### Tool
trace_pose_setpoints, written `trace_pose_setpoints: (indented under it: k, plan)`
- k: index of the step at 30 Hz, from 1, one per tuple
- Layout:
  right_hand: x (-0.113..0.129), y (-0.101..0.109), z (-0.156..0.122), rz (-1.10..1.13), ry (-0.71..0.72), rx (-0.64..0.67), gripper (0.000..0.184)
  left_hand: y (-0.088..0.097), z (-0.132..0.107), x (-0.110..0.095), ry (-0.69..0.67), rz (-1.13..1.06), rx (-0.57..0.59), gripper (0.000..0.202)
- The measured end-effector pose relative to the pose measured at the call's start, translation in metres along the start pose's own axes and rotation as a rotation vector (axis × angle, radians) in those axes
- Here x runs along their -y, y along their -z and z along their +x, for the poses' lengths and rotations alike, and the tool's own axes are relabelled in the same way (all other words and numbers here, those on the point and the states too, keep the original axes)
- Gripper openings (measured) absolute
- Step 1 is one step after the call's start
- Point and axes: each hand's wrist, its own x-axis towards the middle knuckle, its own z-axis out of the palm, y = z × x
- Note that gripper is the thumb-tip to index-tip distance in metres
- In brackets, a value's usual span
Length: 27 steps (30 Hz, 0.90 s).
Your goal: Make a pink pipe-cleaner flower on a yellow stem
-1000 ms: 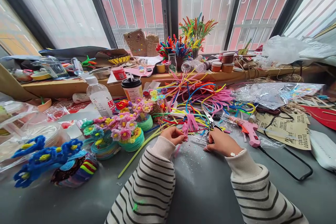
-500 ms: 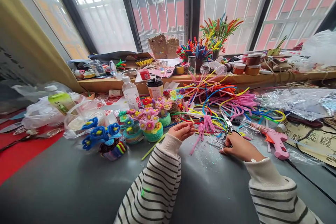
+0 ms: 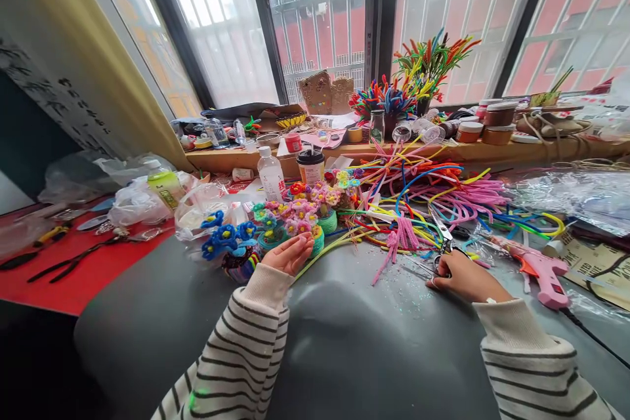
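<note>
My left hand (image 3: 289, 254) reaches left with its fingers curled loosely, beside the small pots of pipe-cleaner flowers (image 3: 295, 220), touching or nearly touching the nearest green pot; nothing shows in it. My right hand (image 3: 460, 275) rests on the grey table (image 3: 354, 335), fingers through the handles of scissors (image 3: 445, 236) whose blades point away from me. A bundle of short pink pipe cleaners (image 3: 401, 236) lies between the hands. Blue pipe-cleaner flowers (image 3: 226, 239) stand left of my left hand.
A heap of coloured pipe cleaners (image 3: 433, 190) spreads behind the scissors. A pink glue gun (image 3: 539, 269) lies at the right. A water bottle (image 3: 270, 174) and lidded cup (image 3: 311, 165) stand behind the flowers. Pliers (image 3: 54, 266) lie on a red mat at left.
My left hand let go of the pink pipe cleaner and moved left to the flower pots. My view swung left. The right hand stayed on the scissors.
</note>
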Motion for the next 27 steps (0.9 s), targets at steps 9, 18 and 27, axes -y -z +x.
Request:
trace_pose_setpoints:
  k: [9,18,27]
  plan:
    - [-0.008,-0.006,0.004,-0.001,0.044,-0.022,0.024,0.045,0.012,0.001,-0.080,-0.074,-0.079,0.015]
    - [-0.010,-0.008,0.004,0.015,0.032,-0.040,0.025,0.047,0.031,0.006,-0.346,0.310,-0.170,0.023]
    - [-0.012,-0.009,0.006,-0.005,0.048,-0.036,0.025,0.040,0.047,0.006,-0.662,0.856,-0.388,0.019]
